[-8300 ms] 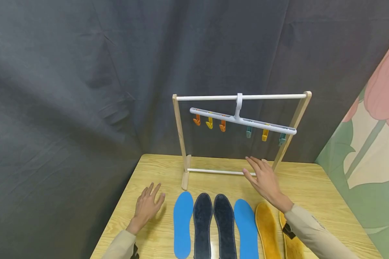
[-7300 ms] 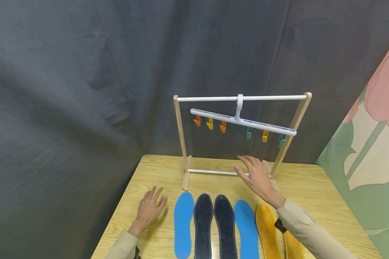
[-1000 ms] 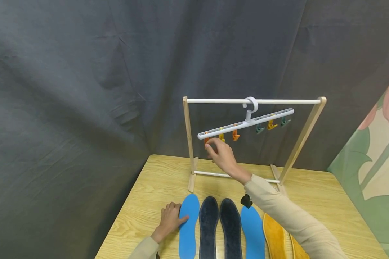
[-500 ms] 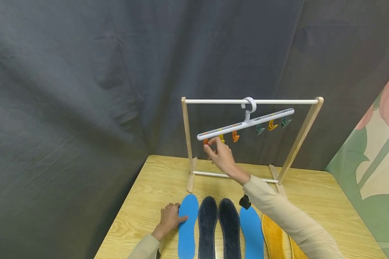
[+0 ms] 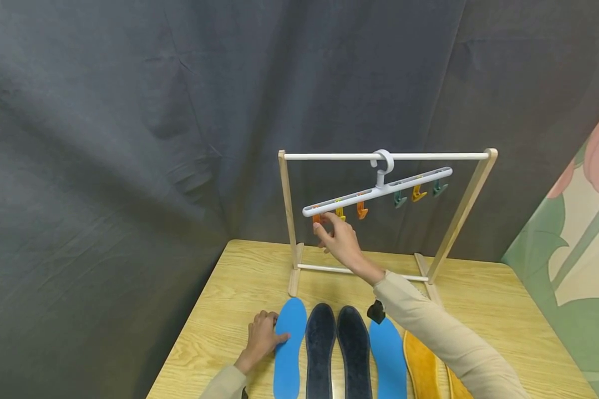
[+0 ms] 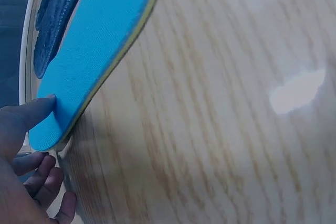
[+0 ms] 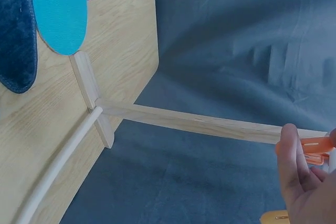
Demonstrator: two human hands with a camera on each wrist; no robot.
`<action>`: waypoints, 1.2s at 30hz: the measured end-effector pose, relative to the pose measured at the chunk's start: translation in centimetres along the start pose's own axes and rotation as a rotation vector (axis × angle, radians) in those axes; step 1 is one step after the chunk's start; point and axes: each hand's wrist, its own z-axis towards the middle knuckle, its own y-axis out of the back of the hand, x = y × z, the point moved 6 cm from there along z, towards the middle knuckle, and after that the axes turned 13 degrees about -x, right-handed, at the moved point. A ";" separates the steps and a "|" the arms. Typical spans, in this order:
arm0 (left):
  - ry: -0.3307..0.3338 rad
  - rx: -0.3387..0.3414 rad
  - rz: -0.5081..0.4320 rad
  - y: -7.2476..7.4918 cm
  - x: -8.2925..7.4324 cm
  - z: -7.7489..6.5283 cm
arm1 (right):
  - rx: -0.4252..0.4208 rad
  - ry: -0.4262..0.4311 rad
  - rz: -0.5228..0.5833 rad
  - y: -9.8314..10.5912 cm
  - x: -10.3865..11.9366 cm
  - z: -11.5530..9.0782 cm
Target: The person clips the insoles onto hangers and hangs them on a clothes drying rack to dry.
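Observation:
At the front left of the table, my left hand pinches the side of a blue insole near its rounded end. The thumb lies on top of the insole; in the left wrist view the curled fingers are at its edge and partly under it. Up at the rack, my right hand pinches the orange clip at the left end of a white hanger. Thumb and forefinger sit on the clip in the right wrist view, where the orange clip shows from the side.
The hanger hooks over the white top bar of a wooden rack and carries several more coloured clips. Right of the held insole lie two dark insoles, another blue insole and two yellow ones. Dark cloth hangs behind.
Since the oldest frames, my left hand has moved right onto the blue insole, my right hand has gone up and left to the orange clip, and the hanger has swivelled. The last second shows little motion.

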 end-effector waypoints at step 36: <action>0.043 -0.035 -0.287 0.1 0.1 -0.5 | 0.015 -0.008 0.024 -0.2 0.4 0.0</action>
